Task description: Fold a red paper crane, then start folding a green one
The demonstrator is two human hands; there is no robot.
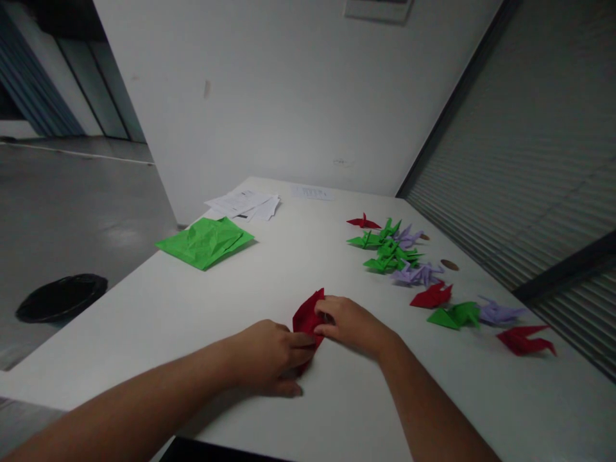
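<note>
Your right hand [353, 324] has its thumb and forefinger curled in on the right edge of the red paper [304, 319], gripping it there, with a small gap showing between the two bent fingers. The fingers of your left hand [267, 353] lie across the paper's lower part, while the thumb stands apart from them, nearer to you, its tip down by the white table [206, 340]; that hand is not closed round the sheet. The red paper is folded and sits between your two hands, its upper point rising past your right fingertips and its lower end showing just below your left fingers.

Beyond your hands, to the left, green sheets [205, 242] lie in a creased stack, with printed papers [243, 203] behind them. Well to your right, a row of folded birds in red, green and purple runs along the table: a red bird [524, 340] is closest to you, a purple bird [498, 312] and a green bird [455, 316] are just beyond it, and more sit bunched farther back. A black-lined bin [62, 298] stands off the table's left side, and window blinds [529, 173] slope up on the right.
</note>
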